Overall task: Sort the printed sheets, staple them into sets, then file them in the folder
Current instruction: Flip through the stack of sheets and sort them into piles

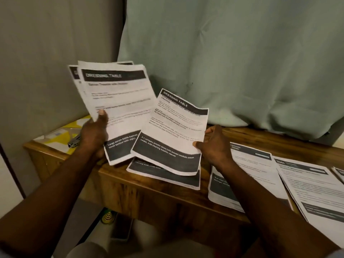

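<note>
My left hand (94,134) grips a fanned bunch of printed sheets (119,97) headed "DRESSING TABLE", held upright above the wooden table (158,194). My right hand (214,144) pinches the right edge of a single "DRESSING TABLE" sheet (175,131), tilted and hanging just above a small pile of sheets (163,174) lying on the table. A metal stapler (74,141) rests on a yellow and white folder (61,136) at the table's left end, partly hidden behind my left wrist.
More printed piles lie to the right: one headed "KITCHEN" (247,175), another (312,189) overlapping it, and a sliver of a sheet (339,173) at the frame edge. A pale green curtain (232,58) hangs behind the table. A phone (121,229) lies on the floor below.
</note>
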